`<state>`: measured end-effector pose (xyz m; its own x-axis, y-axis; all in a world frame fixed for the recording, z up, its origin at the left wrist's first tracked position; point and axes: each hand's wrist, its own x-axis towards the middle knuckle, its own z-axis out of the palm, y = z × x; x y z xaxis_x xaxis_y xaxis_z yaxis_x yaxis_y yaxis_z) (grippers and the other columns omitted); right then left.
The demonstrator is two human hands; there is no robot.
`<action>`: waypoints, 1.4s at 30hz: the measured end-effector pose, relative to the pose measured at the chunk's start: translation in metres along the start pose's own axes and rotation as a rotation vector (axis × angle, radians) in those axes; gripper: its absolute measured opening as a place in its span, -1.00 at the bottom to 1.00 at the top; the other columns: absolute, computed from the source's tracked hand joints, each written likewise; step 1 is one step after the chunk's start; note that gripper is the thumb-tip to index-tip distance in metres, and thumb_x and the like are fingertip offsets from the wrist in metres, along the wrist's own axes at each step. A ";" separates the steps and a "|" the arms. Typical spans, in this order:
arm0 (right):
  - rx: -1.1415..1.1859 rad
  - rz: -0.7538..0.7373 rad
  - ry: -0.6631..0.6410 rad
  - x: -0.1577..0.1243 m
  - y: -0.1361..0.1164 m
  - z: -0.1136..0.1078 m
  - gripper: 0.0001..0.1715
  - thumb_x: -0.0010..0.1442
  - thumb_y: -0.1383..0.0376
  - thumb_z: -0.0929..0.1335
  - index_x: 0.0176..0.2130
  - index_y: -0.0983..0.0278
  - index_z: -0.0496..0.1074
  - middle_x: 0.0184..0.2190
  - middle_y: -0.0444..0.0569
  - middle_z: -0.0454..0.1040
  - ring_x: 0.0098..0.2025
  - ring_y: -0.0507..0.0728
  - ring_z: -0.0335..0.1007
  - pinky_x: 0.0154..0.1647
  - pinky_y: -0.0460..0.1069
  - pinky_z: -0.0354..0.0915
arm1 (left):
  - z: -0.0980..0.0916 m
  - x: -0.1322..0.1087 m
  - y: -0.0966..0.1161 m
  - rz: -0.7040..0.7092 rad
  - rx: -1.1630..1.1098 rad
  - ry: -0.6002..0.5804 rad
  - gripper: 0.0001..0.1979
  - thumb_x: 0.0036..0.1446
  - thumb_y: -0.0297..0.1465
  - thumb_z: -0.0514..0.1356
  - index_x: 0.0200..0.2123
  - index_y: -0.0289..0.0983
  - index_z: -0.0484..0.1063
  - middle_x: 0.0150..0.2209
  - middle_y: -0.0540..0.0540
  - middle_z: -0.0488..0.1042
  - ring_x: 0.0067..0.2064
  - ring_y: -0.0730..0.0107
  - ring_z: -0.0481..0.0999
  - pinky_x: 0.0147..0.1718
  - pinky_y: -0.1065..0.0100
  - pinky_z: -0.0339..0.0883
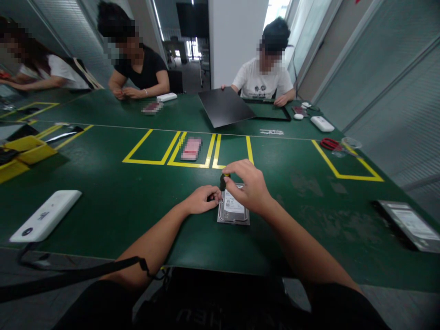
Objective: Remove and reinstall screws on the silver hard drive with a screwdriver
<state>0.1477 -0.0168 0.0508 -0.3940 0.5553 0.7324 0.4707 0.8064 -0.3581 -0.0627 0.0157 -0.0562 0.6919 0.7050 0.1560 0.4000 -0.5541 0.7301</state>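
Observation:
A silver hard drive (pixel 235 215) with a white label lies flat on the green table, in front of my body. My right hand (pixel 249 185) is above its far part, thumb and fingers closed round a short, dark screwdriver (pixel 223 182) with a yellow band near the top. The tool stands about upright over the drive's far left corner; its tip is hidden. My left hand (pixel 205 199) rests at the drive's left edge with its fingers curled near the tool. Whether those fingers hold anything small is hidden.
A white power bank (pixel 46 215) with a black cable lies at left, near yellow bins (pixel 34 149). Another drive (pixel 409 224) sits at right. Beyond are a pink phone (pixel 191 149), red-handled scissors (pixel 330 144) and a person holding a black panel (pixel 225 106).

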 end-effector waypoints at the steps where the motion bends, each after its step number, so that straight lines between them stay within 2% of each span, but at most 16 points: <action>1: 0.006 0.003 0.002 0.000 0.000 0.000 -0.88 0.27 0.36 0.28 -0.22 0.25 0.42 -0.22 -0.03 0.52 -0.12 0.12 0.41 -0.04 0.08 0.29 | 0.000 0.000 0.000 -0.001 -0.002 -0.001 -0.87 0.05 -0.47 0.17 -0.28 -0.28 0.43 -0.36 0.01 0.44 -0.33 0.41 0.40 -0.29 0.39 0.27; 7: -0.006 0.034 0.009 0.001 0.001 0.000 -0.88 0.29 0.27 0.34 -0.28 0.27 0.44 -0.29 0.00 0.43 -0.19 0.13 0.35 -0.14 0.07 0.28 | 0.001 0.000 -0.002 -0.008 -0.020 -0.008 -0.80 -0.04 -0.54 0.12 -0.29 -0.28 0.42 -0.36 0.02 0.46 -0.34 0.42 0.40 -0.30 0.40 0.28; 14: -0.009 0.038 -0.021 0.001 0.001 -0.002 -0.88 0.27 0.31 0.31 -0.19 0.25 0.43 -0.24 -0.04 0.52 -0.16 0.12 0.41 -0.11 0.05 0.29 | 0.001 0.000 -0.002 -0.010 -0.027 -0.005 -0.79 -0.06 -0.54 0.12 -0.30 -0.28 0.43 -0.35 0.01 0.47 -0.35 0.43 0.39 -0.31 0.40 0.27; 18: 0.031 -0.012 -0.004 0.001 0.001 -0.002 -0.89 0.27 0.36 0.30 -0.20 0.25 0.43 -0.21 -0.04 0.54 -0.11 0.11 0.44 -0.04 0.06 0.30 | 0.001 0.001 -0.001 -0.001 -0.029 -0.006 -0.80 -0.04 -0.53 0.12 -0.29 -0.28 0.43 -0.35 0.01 0.47 -0.34 0.43 0.40 -0.29 0.40 0.29; 24: 0.005 0.041 -0.021 0.000 0.002 0.001 -0.90 0.28 0.27 0.35 -0.25 0.25 0.45 -0.25 -0.01 0.46 -0.15 0.13 0.37 -0.11 0.07 0.29 | 0.001 0.000 -0.001 -0.003 0.000 -0.002 -0.86 0.04 -0.48 0.15 -0.29 -0.28 0.44 -0.37 0.01 0.44 -0.34 0.41 0.39 -0.30 0.40 0.28; 36: 0.017 -0.010 0.000 0.001 0.000 0.000 -0.90 0.27 0.36 0.31 -0.21 0.27 0.43 -0.26 -0.03 0.51 -0.17 0.12 0.39 -0.10 0.07 0.26 | 0.000 -0.001 0.000 0.009 0.021 0.003 -0.90 0.10 -0.46 0.15 -0.28 -0.27 0.43 -0.35 0.01 0.44 -0.33 0.42 0.38 -0.29 0.41 0.27; 42: 0.048 0.041 -0.003 0.000 -0.001 0.003 -0.87 0.29 0.27 0.34 -0.20 0.26 0.48 -0.24 0.00 0.44 -0.15 0.12 0.37 -0.14 0.05 0.30 | 0.001 0.000 -0.001 0.019 0.039 0.004 -0.92 0.13 -0.45 0.14 -0.28 -0.27 0.40 -0.36 0.01 0.43 -0.32 0.40 0.38 -0.28 0.39 0.26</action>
<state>0.1447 -0.0166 0.0492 -0.3773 0.5889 0.7147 0.4482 0.7915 -0.4156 -0.0629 0.0158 -0.0578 0.6974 0.6956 0.1723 0.4095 -0.5842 0.7007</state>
